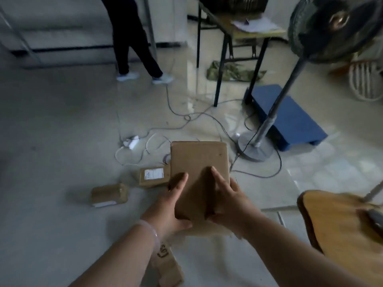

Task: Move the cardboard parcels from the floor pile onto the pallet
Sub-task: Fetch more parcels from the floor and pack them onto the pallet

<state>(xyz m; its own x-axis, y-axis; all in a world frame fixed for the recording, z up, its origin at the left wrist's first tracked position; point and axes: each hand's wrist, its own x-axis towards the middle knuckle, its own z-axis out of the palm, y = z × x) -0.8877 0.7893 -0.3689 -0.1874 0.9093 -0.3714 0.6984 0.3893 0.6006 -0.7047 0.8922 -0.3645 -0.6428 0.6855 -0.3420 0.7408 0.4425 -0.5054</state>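
Nearest, at the bottom edge of the floor view, a cardboard parcel with dark handwriting [169, 264] lies flat under the left forearm, not yet picked up. Above it, both hands grip one flat brown parcel [200, 175] held clear of the floor: the left hand [174, 200] wraps its left edge with the thumb underneath, and the right hand [227, 195] closes on the right edge with fingers spread across the top, likely to keep the wide, thin shape level while carrying. Its face is plain kraft brown, slightly rounded at the corners, with no label visible. Just beyond, a small labelled parcel [152, 176] and another taped parcel [109, 194] rest on the floor to the left. Farther off, cables [186, 119] trail past a fan stand [251, 148] toward the blue pallet [290, 119], the probable destination.
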